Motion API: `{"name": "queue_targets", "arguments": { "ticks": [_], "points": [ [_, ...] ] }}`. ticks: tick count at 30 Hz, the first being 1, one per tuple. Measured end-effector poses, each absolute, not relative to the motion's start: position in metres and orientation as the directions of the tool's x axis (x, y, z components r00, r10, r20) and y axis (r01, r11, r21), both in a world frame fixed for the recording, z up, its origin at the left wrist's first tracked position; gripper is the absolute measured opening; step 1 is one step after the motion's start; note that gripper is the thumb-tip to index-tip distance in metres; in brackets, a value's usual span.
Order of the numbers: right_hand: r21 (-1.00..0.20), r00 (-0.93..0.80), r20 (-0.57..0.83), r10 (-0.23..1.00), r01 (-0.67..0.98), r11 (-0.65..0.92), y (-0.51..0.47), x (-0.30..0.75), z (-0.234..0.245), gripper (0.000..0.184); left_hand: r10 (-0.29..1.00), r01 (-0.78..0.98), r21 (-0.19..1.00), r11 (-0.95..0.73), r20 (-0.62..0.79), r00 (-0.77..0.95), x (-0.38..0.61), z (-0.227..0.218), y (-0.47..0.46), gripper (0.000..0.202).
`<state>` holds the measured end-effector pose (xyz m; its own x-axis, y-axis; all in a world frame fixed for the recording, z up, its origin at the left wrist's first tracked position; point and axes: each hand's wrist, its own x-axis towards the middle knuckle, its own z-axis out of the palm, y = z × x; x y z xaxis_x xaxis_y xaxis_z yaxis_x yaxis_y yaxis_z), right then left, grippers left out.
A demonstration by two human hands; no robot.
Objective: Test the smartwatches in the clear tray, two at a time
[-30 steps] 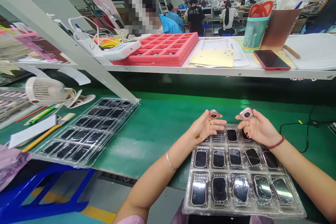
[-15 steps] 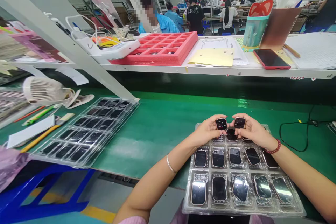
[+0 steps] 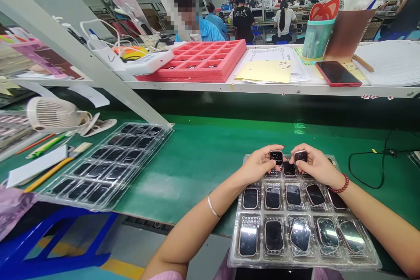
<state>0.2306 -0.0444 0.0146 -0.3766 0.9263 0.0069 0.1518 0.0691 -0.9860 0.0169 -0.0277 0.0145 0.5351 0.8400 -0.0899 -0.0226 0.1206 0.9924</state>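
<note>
Between the thumb and fingers of my left hand (image 3: 260,162) is a smartwatch body (image 3: 276,156) with small light marks on its dark screen. My right hand (image 3: 315,165) pinches a second smartwatch body (image 3: 301,155) at about the same height, a short gap away. Both are held above the far row of a clear plastic tray (image 3: 285,262). Rows of dark-screened watch bodies sit in its pockets, some straight, some tilted, such as this watch body (image 3: 273,235). One more watch (image 3: 289,168) lies in the pocket between my hands. My fingers partly hide the far row.
Another clear tray of dark screens (image 3: 108,170) lies left on the green table (image 3: 183,162). Beyond it are a white fan (image 3: 54,113) and a yellow-handled brush (image 3: 52,173). A black cable (image 3: 367,183) curls at right. The shelf holds a red foam tray (image 3: 210,63) and a phone (image 3: 339,73).
The watch in my right hand has tilted and shifted slightly, and its thumb now lies over the lower screen. My left hand has moved very little. The tray stays put.
</note>
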Motion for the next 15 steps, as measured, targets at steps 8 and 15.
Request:
{"name": "queue_targets", "arguments": {
  "ticks": [8,15],
  "points": [
    [-0.984,-0.385,0.019,0.923,0.157,0.085,-0.0444,0.232,0.0122,0.022,0.845,-0.011,0.991,0.13,-0.105,0.524,0.0176,0.0172,-0.029,0.05],
    [-0.978,-0.379,0.028,0.925,0.18,0.104,-0.0445,0.2333,0.0117,0.021,0.849,-0.024,0.994,0.106,-0.078,0.523,0.0171,0.0178,-0.029,0.047]
  ]
}}
